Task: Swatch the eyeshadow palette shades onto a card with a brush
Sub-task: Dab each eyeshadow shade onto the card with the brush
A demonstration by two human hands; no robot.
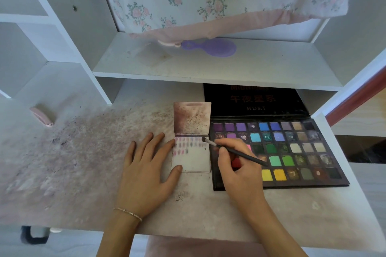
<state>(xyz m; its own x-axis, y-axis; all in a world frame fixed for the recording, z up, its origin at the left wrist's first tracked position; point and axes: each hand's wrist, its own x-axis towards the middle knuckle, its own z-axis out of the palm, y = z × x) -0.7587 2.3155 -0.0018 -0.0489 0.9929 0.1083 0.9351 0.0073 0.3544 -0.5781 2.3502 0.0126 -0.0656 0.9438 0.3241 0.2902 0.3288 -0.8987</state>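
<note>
Swatch card lies on the desk just left of the open palette. Left hand presses flat, fingers spread, pinning its left edge; right hand pinches the brush, bristles touching the card's far-right corner.

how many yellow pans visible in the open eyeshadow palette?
2. Both in the black eyeshadow palette bottom row, side by side: lemon-yellow pan and warmer golden-yellow pan to its right. The right hand covers pans further left, so more may be hidden.
</note>
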